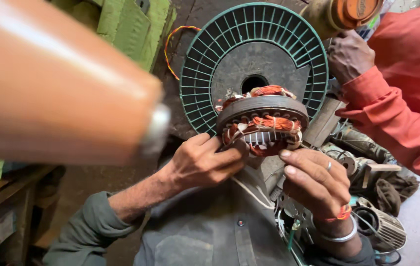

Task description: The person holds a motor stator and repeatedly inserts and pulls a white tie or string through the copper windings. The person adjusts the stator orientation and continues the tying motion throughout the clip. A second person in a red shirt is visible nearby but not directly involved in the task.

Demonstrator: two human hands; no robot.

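A big blurred orange-brown cylinder (pixel 57 83) fills the upper left, very close to the camera, ending in a dull metal rim. Behind the hands stands a green plastic wire spool (pixel 254 64), its ribbed round flange facing the camera with a dark hub hole in the middle. At the right edge a co-worker in a red sleeve (pixel 402 98) closes a hand (pixel 349 55) around an orange-capped bottle-like object (pixel 348 14). Green painted blocks (pixel 131 24) sit at top left, and a twisted red and yellow wire (pixel 173 49) curls down beside them.

In front of the spool, held up at chest height, is the motor stator (pixel 262 123): a dark laminated ring packed with copper windings tied with pale thread. The left hand (pixel 202 162) grips its lower left edge, thumb and fingers pinching the rim. The right hand (pixel 316 183), with a ring and a silver bangle, supports its lower right edge with fingers curled and the thumb pressed against the windings. Grey motor parts (pixel 377 221) lie at lower right
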